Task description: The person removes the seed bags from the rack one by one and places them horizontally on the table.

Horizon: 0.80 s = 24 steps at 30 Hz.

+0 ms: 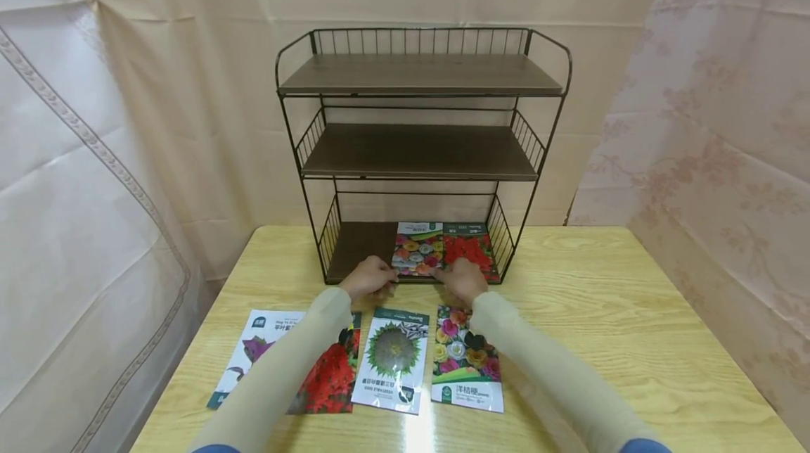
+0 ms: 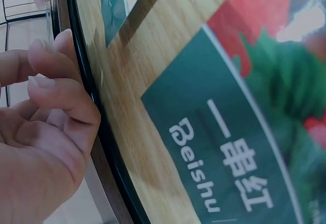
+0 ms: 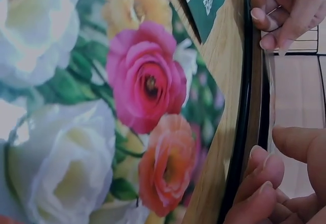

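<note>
On the bottom shelf (image 1: 363,245) of a dark rack, a seed packet (image 1: 418,245) with colourful rose-like flowers lies flat. My left hand (image 1: 372,277) pinches its near left corner with bent fingers. At the near right corner, my right hand (image 1: 465,281) holds the edge, the thumb on one side and curled fingers on the other. A red-flower seed packet (image 1: 467,249) lies beside it, partly behind the right hand. In the right wrist view, both the left hand (image 3: 290,12) and the right hand (image 3: 285,178) stand along the shelf's front edge.
Before the rack, the table bears a white packet with a purple picture (image 1: 249,347), a red-flower packet (image 1: 332,379), a sunflower packet (image 1: 392,358) and a rose-like flower packet (image 1: 465,368). My forearms partly cover some. Above are the middle shelf (image 1: 418,150) and top shelf (image 1: 418,73).
</note>
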{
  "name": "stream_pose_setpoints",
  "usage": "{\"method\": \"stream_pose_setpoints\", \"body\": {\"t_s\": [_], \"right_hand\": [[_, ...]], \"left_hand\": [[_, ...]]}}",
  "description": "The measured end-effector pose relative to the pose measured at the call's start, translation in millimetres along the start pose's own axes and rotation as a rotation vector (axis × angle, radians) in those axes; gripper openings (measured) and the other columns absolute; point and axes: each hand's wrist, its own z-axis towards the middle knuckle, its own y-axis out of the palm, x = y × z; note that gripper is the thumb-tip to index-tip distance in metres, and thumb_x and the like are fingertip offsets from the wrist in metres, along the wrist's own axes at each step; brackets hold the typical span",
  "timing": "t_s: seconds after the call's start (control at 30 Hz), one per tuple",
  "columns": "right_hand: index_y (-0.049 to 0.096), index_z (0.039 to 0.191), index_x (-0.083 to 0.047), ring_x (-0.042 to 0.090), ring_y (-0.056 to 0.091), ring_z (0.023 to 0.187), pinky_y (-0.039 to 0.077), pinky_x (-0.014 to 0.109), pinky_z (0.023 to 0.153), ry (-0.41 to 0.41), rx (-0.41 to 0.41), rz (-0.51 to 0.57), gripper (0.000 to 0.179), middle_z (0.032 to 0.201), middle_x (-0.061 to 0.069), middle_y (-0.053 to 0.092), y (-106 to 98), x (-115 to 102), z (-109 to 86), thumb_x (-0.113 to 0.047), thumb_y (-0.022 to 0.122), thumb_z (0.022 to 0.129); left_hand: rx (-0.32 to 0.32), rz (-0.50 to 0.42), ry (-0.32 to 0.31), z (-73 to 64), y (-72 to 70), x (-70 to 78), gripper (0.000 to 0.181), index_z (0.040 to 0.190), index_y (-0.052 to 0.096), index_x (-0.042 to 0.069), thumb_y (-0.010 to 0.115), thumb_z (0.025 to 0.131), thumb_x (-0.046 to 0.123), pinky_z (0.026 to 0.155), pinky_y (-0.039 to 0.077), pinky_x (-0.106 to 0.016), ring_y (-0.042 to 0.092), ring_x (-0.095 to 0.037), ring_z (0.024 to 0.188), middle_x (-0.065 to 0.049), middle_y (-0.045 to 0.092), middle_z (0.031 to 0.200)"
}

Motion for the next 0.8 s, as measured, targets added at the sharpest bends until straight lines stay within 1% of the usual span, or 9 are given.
{"method": "stream_pose_setpoints", "body": {"t_s": [0.13,0.2,0.27,0.37,0.4,0.47,0.57,0.67,0.8], "right_hand": [[0.044,0.049,-0.017,0.011,0.033,0.036,0.033,0.028,0.037,0.024,0.006,0.003,0.062,0.044,-0.004,0.038,2,-2,1.1,-0.04,0.068,0.101],[0.05,0.049,-0.014,0.012,0.034,0.036,0.033,0.029,0.038,0.046,0.009,0.029,0.058,0.044,-0.001,0.043,2,-2,2.1,-0.034,0.068,0.101],[0.062,0.055,-0.007,0.012,0.033,0.036,0.034,0.029,0.039,0.067,0.005,0.098,0.051,0.047,0.002,0.05,3,-1,3.7,-0.029,0.068,0.102],[0.074,0.078,0.004,0.01,0.037,0.039,0.035,0.027,0.041,0.098,-0.039,0.273,0.038,0.056,0.005,0.062,2,1,6.2,-0.024,0.065,0.103],[0.074,0.089,0.007,0.009,0.038,0.04,0.035,0.027,0.041,0.103,-0.059,0.341,0.035,0.06,0.006,0.064,1,2,6.8,-0.023,0.063,0.104],[0.07,0.104,0.01,0.007,0.042,0.043,0.037,0.024,0.043,0.107,-0.108,0.449,0.035,0.065,0.005,0.066,-1,3,6.9,-0.022,0.058,0.106],[0.064,0.117,0.013,0.007,0.044,0.045,0.037,0.022,0.043,0.104,-0.174,0.564,0.037,0.067,0.004,0.066,-6,5,6.1,-0.021,0.052,0.107],[0.061,0.12,0.013,0.007,0.046,0.047,0.038,0.021,0.043,0.081,-0.217,0.611,0.036,0.07,0.004,0.066,-8,7,4.8,-0.018,0.049,0.106],[0.061,0.12,0.012,0.008,0.047,0.05,0.039,0.022,0.045,0.063,-0.239,0.607,0.034,0.072,0.004,0.066,-7,9,3.1,-0.016,0.048,0.106]], "left_hand": [[0.001,0.0,0.004,-2.3,-0.4,0.7,0.028,0.111,0.073,-0.004,0.054,0.109,0.016,0.049,0.045,-0.028,0.051,-0.012,0.049,-0.015,0.072,0.08],[0.002,0.004,0.012,-3.3,-0.6,0.7,0.029,0.109,0.074,-0.004,0.053,0.109,0.016,0.049,0.044,-0.028,0.05,-0.012,0.049,-0.015,0.072,0.079],[0.005,0.007,0.023,-4.4,-0.7,-0.1,0.029,0.106,0.075,-0.003,0.052,0.109,0.015,0.05,0.045,-0.029,0.051,-0.013,0.049,-0.015,0.072,0.078],[0.016,0.003,0.027,-5.7,-1.6,-1.3,0.031,0.101,0.076,-0.003,0.052,0.109,0.016,0.05,0.047,-0.03,0.054,-0.014,0.05,-0.016,0.072,0.078],[0.022,0.0,0.025,-5.9,-2.1,-1.7,0.032,0.099,0.076,-0.003,0.053,0.109,0.017,0.05,0.048,-0.03,0.056,-0.014,0.051,-0.016,0.072,0.078],[0.032,-0.009,0.018,-6.1,-3.6,-2.7,0.036,0.095,0.076,-0.004,0.054,0.109,0.02,0.051,0.05,-0.029,0.061,-0.015,0.055,-0.017,0.073,0.078],[0.034,-0.031,0.008,-5.7,-6.5,-4.0,0.042,0.092,0.076,-0.005,0.055,0.109,0.028,0.05,0.05,-0.029,0.065,-0.016,0.059,-0.017,0.073,0.078],[0.013,-0.074,0.001,-4.7,-8.7,-5.6,0.047,0.094,0.075,-0.006,0.054,0.109,0.033,0.05,0.049,-0.028,0.065,-0.016,0.058,-0.018,0.074,0.079],[-0.023,-0.137,0.002,-2.8,-9.1,-8.0,0.042,0.103,0.073,-0.007,0.053,0.11,0.03,0.05,0.047,-0.027,0.059,-0.013,0.056,-0.017,0.073,0.084]]}}
